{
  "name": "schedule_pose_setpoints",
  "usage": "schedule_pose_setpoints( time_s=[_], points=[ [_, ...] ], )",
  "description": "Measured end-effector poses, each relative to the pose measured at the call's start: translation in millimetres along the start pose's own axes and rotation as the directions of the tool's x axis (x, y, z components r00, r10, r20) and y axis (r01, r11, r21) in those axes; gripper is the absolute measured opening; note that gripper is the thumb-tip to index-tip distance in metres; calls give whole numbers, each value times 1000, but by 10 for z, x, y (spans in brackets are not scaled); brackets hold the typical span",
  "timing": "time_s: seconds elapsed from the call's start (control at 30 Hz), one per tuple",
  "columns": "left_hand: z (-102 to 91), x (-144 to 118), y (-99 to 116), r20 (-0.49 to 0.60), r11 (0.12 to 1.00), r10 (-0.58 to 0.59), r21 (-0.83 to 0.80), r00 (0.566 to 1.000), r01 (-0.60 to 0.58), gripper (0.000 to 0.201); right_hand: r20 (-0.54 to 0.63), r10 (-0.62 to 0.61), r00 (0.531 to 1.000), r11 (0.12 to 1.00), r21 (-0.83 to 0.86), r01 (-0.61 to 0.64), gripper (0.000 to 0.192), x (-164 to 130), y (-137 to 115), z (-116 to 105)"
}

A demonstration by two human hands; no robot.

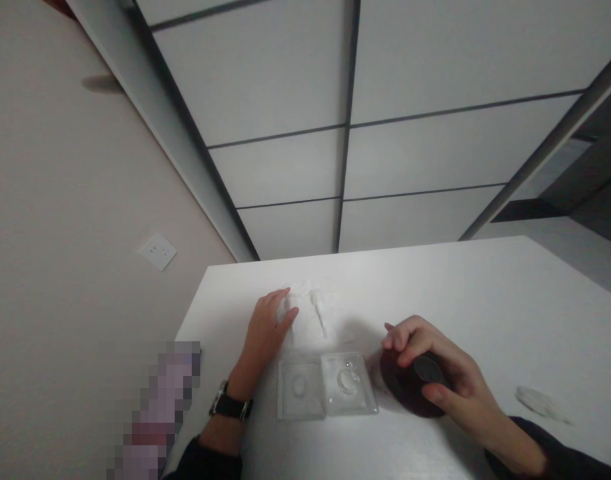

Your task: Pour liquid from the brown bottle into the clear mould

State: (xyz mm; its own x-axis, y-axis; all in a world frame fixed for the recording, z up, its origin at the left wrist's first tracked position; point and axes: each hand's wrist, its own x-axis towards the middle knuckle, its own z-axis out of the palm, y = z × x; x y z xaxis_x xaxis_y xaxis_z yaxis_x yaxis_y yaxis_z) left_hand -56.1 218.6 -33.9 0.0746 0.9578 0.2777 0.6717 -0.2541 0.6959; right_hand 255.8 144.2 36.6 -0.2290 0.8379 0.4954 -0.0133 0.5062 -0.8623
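The big white table [485,300] stands by a pale wall with a socket [157,251]. A clear plastic case [326,387] lies open and flat between the two hands. The right hand [450,380] curls closed around a small dark round jar [410,390], so a firm, steady grip is best. The left hand [265,330], open with fingers loosely bent, presses on thin white plastic wrap [310,310]; it should stay gentle.
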Motion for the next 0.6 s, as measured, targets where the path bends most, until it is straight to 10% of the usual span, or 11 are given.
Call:
schedule_pose_setpoints(
  time_s=[0.4,0.6],
  points=[
    [-56,27,60,-69,999,-39,-15,997,38,30,-7,-11,1000,998,67,12,46,-43,110,8],
    [-175,21,155,-169,984,-147,-120,975,128,39,-20,182,983,967,186,-176,74,-52,136,-47]
  ],
)
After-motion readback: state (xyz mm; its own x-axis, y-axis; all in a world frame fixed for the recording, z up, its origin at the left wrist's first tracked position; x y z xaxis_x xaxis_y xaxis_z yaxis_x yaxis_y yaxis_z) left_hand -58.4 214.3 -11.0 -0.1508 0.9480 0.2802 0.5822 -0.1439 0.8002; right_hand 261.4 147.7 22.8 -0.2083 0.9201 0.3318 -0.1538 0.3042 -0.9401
